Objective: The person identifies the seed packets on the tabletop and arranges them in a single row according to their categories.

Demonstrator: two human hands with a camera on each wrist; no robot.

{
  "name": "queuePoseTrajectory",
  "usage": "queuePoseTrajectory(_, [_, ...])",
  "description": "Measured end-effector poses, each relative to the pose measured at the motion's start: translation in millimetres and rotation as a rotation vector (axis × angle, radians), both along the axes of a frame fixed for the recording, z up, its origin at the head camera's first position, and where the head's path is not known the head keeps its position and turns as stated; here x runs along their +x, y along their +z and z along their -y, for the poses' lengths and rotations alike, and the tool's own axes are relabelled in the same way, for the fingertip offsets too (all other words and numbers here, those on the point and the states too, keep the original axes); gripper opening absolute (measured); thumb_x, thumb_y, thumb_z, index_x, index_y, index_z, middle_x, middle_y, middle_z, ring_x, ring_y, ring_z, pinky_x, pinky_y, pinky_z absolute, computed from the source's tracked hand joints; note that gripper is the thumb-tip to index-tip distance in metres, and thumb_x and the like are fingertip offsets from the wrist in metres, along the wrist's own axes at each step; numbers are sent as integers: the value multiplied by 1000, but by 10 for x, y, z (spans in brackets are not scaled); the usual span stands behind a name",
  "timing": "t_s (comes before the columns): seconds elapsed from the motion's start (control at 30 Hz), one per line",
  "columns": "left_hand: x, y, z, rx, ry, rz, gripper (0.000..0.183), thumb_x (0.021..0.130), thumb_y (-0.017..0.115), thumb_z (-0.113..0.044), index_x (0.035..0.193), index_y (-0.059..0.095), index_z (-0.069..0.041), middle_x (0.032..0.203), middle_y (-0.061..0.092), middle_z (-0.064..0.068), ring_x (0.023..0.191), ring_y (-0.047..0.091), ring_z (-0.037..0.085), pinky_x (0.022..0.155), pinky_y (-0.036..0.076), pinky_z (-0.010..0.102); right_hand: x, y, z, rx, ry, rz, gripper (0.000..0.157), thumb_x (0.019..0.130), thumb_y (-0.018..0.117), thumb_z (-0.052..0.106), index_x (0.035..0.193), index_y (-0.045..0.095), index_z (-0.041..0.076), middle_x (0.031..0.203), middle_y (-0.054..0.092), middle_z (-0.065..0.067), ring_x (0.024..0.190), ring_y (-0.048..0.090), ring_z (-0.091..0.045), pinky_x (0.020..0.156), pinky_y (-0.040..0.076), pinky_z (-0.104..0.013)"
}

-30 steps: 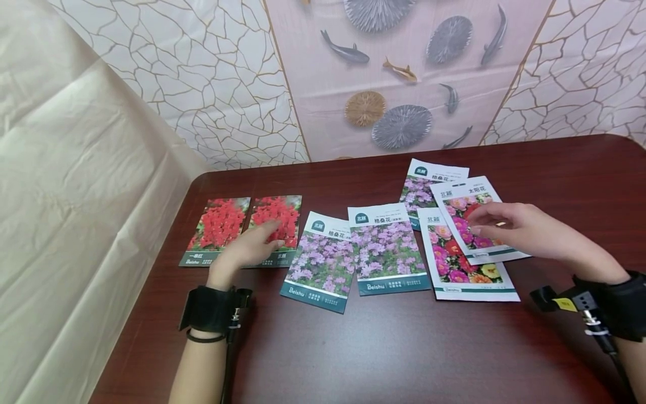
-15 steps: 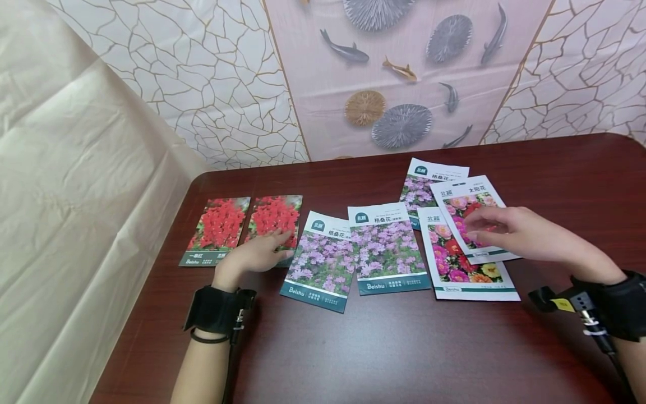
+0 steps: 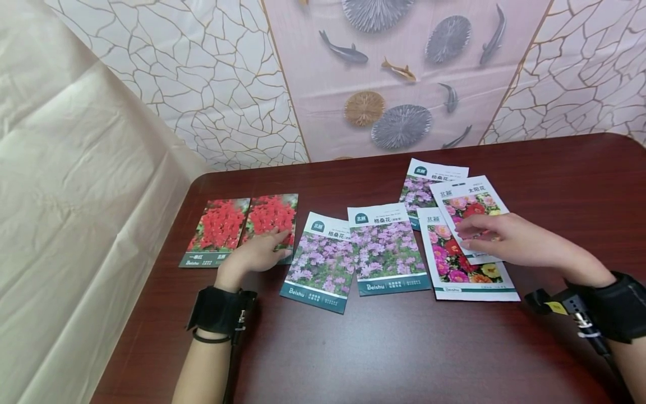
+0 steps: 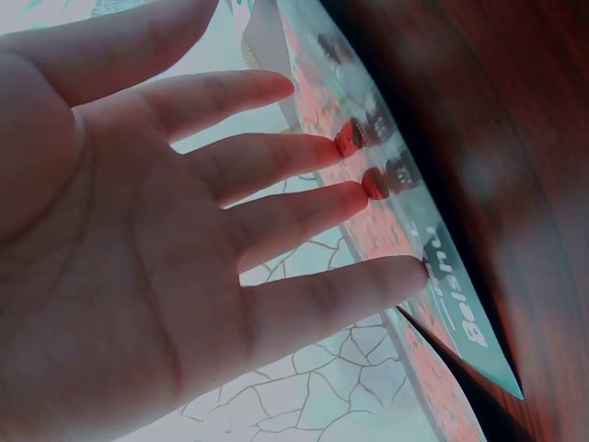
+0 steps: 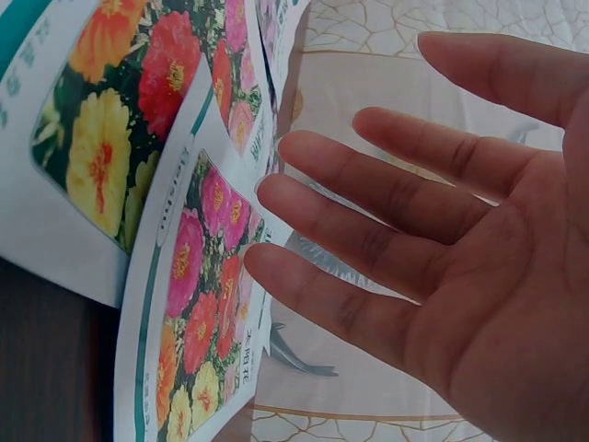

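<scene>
Two red-flower seed packets lie at the left in the head view. My left hand (image 3: 256,252) touches the right-hand red-flower packet (image 3: 272,212) with straight, spread fingertips; its neighbour, the left-hand red-flower packet (image 3: 218,227), lies edge to edge with it. On the other side, my right hand (image 3: 510,240) hovers low over the upper mixed-flower packet (image 3: 466,197), fingers extended and holding nothing. Whether its fingertips meet the paper is unclear. Beneath that packet, partly covered, is the lower mixed-flower packet (image 3: 456,283).
Two purple-flower packets, the left one (image 3: 319,264) and the middle one (image 3: 388,252), lie side by side between my hands. A third purple-flower packet (image 3: 416,188) sits farther back, overlapped by the upper mixed-flower packet. All are on a dark wooden table (image 3: 353,348) against a patterned backdrop.
My left hand has drawn slightly right and nearer, and the right-hand red-flower packet has slid a little left. My right hand has shifted slightly left and nearer.
</scene>
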State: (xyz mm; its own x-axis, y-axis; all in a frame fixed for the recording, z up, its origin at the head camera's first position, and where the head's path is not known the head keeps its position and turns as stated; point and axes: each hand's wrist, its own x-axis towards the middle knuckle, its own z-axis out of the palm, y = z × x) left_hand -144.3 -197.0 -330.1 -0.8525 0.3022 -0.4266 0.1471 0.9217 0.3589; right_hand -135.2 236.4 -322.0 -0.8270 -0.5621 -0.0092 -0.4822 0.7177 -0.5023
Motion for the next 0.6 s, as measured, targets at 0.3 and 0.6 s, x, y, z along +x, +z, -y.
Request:
queuePoseTrajectory(0.3, [2, -6, -17, -14, 23, -10, 53, 97, 46, -24, 143, 29, -6, 147, 19, 23, 134, 17, 38, 104, 14, 57, -2, -41, 29, -3, 77, -8, 28, 84, 66, 13, 109, 63, 1, 98, 63, 1, 75, 51, -3, 66, 49, -26])
queuePoseTrajectory(0.6, [-4, -8, -1, 7, 25, -30, 53, 96, 48, -23, 143, 30, -5, 145, 25, 22, 133, 21, 37, 104, 18, 54, -2, -64, 41, 6, 87, 32, 28, 85, 65, 14, 110, 63, 1, 103, 64, -4, 86, 58, -11, 73, 51, -37])
